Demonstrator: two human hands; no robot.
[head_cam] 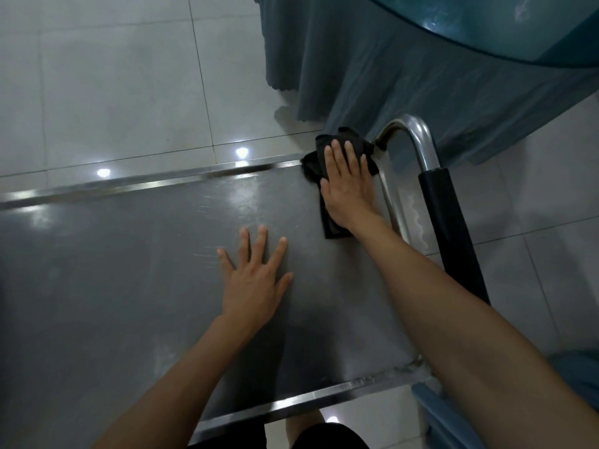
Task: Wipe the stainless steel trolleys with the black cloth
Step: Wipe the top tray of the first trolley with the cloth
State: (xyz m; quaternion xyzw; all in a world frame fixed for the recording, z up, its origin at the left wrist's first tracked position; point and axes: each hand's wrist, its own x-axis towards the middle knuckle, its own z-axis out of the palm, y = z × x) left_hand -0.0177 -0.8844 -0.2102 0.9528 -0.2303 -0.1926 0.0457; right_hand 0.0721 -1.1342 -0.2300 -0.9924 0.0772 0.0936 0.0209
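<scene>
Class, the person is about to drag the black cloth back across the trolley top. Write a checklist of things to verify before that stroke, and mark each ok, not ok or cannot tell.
1. Right hand lies flat on the black cloth, fingers straight: ok.
2. Cloth touches the trolley top at its far right corner, beside the handle: ok.
3. Left hand rests flat on the top, steadying it: ok.
4. Left hand is out of the cloth's way: not ok if the stroke comes straight back.
5. Wheels locked: cannot tell, none visible.
6. Cloth damp or clean: cannot tell.
</scene>
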